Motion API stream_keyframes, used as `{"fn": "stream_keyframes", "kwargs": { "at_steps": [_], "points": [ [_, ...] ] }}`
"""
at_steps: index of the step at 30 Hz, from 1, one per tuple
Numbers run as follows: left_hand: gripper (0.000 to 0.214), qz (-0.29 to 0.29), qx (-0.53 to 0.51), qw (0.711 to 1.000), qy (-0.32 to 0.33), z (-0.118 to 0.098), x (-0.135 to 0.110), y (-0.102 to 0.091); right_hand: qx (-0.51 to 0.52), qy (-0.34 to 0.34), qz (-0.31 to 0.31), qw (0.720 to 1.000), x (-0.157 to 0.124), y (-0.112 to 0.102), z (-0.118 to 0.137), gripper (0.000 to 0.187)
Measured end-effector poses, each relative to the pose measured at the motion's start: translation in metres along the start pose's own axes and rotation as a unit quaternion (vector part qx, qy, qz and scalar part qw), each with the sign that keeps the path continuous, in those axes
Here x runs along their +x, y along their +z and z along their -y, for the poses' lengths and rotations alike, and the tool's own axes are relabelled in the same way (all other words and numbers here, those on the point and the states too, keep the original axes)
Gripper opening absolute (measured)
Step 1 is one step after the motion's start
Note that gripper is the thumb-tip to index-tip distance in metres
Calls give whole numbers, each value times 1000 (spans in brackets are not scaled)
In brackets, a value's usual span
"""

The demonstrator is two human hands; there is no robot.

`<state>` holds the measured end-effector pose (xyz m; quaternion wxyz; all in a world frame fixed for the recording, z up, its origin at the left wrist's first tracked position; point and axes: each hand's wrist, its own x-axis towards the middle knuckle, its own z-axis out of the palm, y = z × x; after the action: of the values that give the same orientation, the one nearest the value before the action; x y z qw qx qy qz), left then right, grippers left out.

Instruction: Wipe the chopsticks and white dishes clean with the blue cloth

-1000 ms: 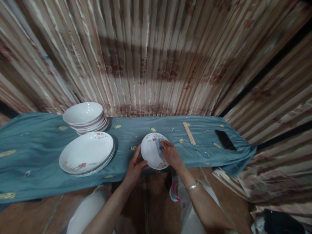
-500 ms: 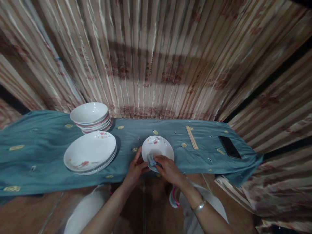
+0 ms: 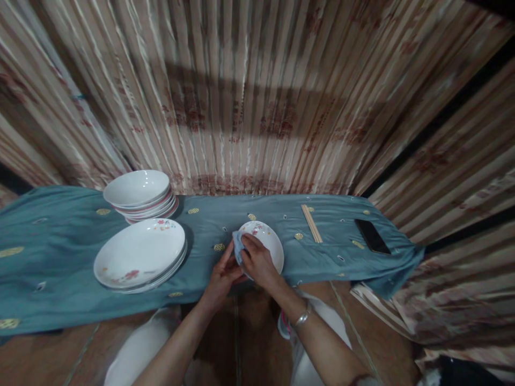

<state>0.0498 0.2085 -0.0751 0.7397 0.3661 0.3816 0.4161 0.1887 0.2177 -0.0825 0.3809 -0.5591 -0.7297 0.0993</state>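
Observation:
A small white plate (image 3: 275, 247) with a floral rim pattern is at the front edge of the cloth-covered table. My left hand (image 3: 222, 274) grips its left rim, thumb and fingers at the edge. In my right hand (image 3: 258, 260) is a bunched light-blue cloth (image 3: 238, 246), pressed against the upper left rim of the plate. My right hand and the cloth cover much of the plate's left half.
To the left stand a stack of oval floral plates (image 3: 139, 252) and, behind it, a stack of bowls (image 3: 137, 187). Chopsticks (image 3: 311, 223) and a black phone (image 3: 372, 236) lie to the right on the teal tablecloth (image 3: 205, 230). A pleated curtain (image 3: 225, 107) hangs behind.
My right hand has moved the cloth from the plate's lower middle up and left to its rim. My left hand stays at the left edge. The view has shifted slightly.

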Motion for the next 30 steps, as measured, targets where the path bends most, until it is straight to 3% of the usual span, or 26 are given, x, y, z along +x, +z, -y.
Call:
{"fn": "stream_keyframes", "kwargs": {
  "at_steps": [7,15,30],
  "points": [
    [102,6,0,1000,8,0,-3,3,-127,-21,-11,992,25,10,-11,45],
    [101,9,19,1000,5,-1,-3,2,-218,38,-1,975,43,-11,-29,31],
    [104,-1,4,1000,17,1,0,-2,-333,171,37,927,4,-44,-53,25]
  ]
}}
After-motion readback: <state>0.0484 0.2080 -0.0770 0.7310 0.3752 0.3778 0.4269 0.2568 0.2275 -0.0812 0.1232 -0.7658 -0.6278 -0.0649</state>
